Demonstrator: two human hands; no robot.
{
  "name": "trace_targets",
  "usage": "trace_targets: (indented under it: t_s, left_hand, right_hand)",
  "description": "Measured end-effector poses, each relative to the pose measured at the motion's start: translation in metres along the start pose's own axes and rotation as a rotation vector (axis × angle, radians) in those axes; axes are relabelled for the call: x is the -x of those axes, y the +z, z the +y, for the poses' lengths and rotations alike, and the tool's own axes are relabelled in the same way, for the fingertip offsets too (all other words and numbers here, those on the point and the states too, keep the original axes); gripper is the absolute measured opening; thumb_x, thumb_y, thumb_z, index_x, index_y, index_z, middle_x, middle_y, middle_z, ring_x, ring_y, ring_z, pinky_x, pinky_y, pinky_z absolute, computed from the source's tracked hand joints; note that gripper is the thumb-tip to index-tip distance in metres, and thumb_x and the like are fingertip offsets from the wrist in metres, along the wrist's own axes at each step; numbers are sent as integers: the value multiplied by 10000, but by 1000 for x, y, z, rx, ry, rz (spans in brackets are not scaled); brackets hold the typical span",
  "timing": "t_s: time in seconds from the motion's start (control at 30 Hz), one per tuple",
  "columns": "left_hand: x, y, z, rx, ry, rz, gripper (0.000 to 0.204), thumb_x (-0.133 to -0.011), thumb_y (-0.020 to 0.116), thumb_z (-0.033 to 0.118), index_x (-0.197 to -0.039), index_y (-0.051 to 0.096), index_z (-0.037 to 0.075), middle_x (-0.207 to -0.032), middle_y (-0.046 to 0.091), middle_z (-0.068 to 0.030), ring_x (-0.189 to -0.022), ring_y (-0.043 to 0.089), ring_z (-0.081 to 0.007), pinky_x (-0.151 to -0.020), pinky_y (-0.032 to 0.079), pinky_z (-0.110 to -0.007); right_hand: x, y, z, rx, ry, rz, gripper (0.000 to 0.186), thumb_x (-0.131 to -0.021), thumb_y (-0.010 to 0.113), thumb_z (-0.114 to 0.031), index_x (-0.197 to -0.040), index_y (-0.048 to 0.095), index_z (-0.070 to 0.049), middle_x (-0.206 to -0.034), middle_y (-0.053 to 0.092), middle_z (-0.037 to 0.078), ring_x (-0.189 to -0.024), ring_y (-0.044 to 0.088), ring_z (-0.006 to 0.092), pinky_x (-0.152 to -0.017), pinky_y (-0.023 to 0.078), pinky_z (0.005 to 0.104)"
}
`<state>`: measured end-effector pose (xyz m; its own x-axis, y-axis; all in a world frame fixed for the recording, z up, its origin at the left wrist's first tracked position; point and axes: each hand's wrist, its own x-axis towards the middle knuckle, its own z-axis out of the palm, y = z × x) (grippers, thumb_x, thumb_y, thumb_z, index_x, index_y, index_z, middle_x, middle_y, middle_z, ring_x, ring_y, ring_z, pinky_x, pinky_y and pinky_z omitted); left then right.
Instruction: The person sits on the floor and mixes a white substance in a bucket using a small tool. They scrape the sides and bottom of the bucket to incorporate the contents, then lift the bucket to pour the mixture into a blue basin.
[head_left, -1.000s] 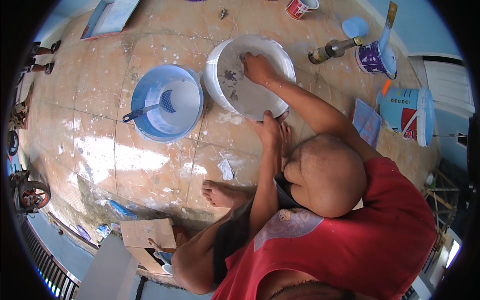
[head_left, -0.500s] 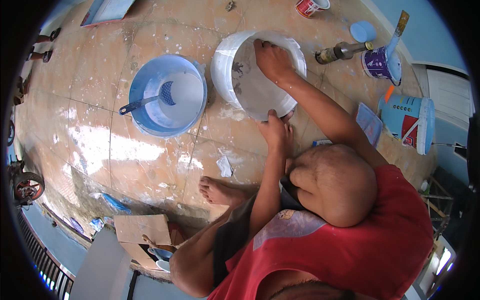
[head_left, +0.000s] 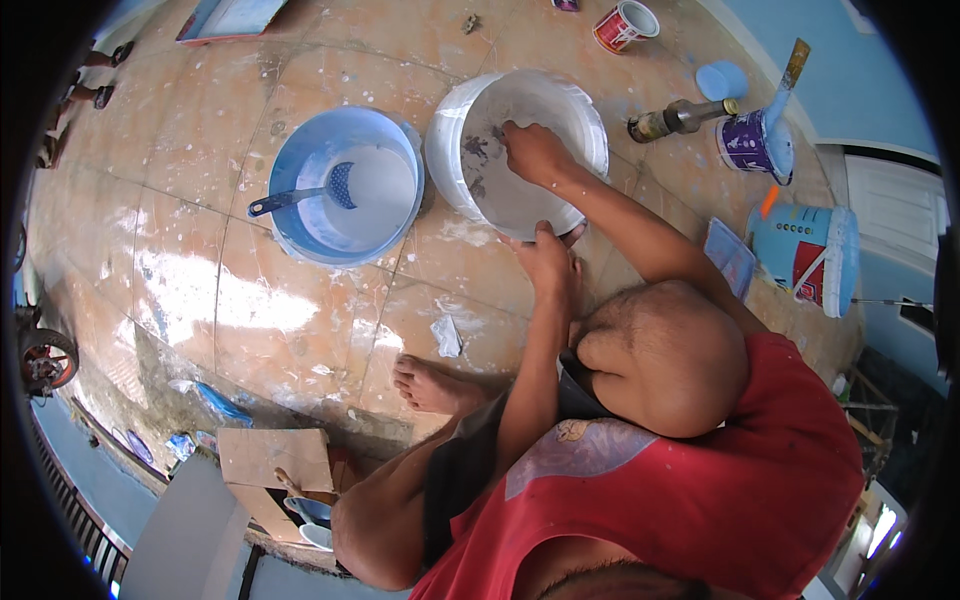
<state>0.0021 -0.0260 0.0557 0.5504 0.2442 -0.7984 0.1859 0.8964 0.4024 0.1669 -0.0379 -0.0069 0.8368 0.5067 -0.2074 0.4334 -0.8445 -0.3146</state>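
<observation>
A white bucket [head_left: 452, 150] is tilted on the floor in front of me, its grey inside and dark patches showing. My left hand [head_left: 545, 255] grips its near rim from below. Reaching into it, my right hand [head_left: 535, 152] has curled fingers at the inner surface beside those patches; whether they hold anything is hidden. Just left of that bucket stands a blue bucket [head_left: 290, 235] with whitish contents and a slotted spoon [head_left: 340, 186] lying across it.
Right: a bottle [head_left: 660, 122], purple pail [head_left: 743, 143], blue cup [head_left: 717, 80], large paint bucket [head_left: 810, 250], flat tray [head_left: 725, 250]. Back: red-white can [head_left: 620, 25], tray [head_left: 225, 15]. Left: another person's legs [head_left: 95, 95], motorbike wheel [head_left: 50, 355]. Near me: cardboard box [head_left: 270, 450].
My right hand went from low in the bucket up to its far wall, then back down toward its middle beside the dark patches. My left hand stays on the near rim.
</observation>
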Motion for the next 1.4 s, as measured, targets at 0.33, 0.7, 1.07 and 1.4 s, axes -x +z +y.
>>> trace_targets:
  t_s: [0.33,0.7,1.07,1.4]
  left_hand:
    - [12,3,7,-82,-7,5,899,-1043,446,74,-1692,-149,256,-1487,507,-196,-895,785,-285,-378,378,-322]
    - [5,-1,-1,5,66,8,610,-964,444,-27,-1532,221,-46,-1429,455,-294,-1061,689,-412,-720,711,-421]
    - [-2,-10,-9,-69,82,-31,895,-1016,441,-4,-1664,-173,60,-1598,323,-315,-1158,673,-390,-815,701,-395]
    - [7,-7,-11,-159,1,-20,795,-1017,425,57,-1665,-32,117,-1453,499,-280,-899,788,-342,-386,420,-312]
  right_hand:
    - [-21,-16,1,246,-51,106,218,-943,565,-65,-1126,648,20,-948,744,277,-874,762,445,-739,624,524]
    - [-16,-15,3,249,24,127,211,-932,582,-60,-1116,662,7,-932,748,282,-886,759,452,-777,613,538]
    - [-8,-26,-6,193,73,41,243,-967,540,-87,-1159,659,4,-960,746,305,-949,751,466,-840,600,556]
    - [-29,-10,45,102,-72,43,187,-933,662,-143,-1055,659,-2,-912,722,301,-876,704,507,-841,569,576]
